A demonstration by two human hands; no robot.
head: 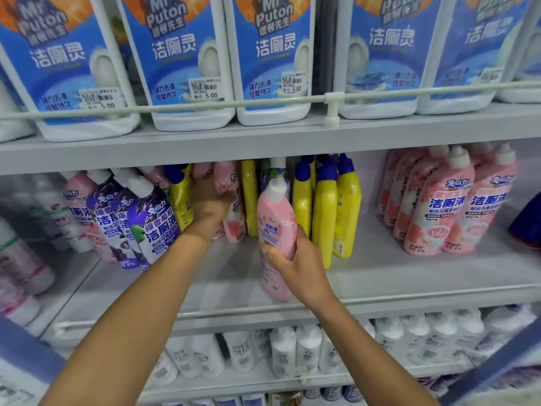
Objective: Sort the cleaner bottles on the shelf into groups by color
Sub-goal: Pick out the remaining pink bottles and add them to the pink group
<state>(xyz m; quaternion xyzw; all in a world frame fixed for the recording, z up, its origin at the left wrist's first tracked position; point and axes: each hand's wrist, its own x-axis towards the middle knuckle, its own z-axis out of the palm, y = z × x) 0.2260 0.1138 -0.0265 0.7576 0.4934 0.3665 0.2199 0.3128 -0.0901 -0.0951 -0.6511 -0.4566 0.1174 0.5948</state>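
pink bottle (276, 227) front and centre, white cap up, leaning a touch to the left, at the front of the middle shelf (409, 273). its base sits low by the shelf's front edge, and whether it touches the board i cannot tell. the right hand (295, 265) is clamped round its lower half, thumb across the label side and fingers wrapped behind, forearm rising from bottom right.

the left hand (209, 206) is deeper in, arm stretched long from the lower left, wrist bent, back of the hand towards us. its fingers curl round the neck of a second pink bottle (234, 224) standing further back. the two hands are apart, one bottle each.

just right of the held bottle, the yellow bottles (325, 218) with blue caps stand packed together, and one more yellow bottle (180, 194) is wedged left of the left hand. further left, the purple bottles (152, 224) lean in a cluster with a pink one behind them. well off to the right, a tidy pink group (439, 209) stands by itself.

above, big blue-label jugs (181, 54) line up behind a white rail (205, 105). below, rows of white bottles (292, 350).
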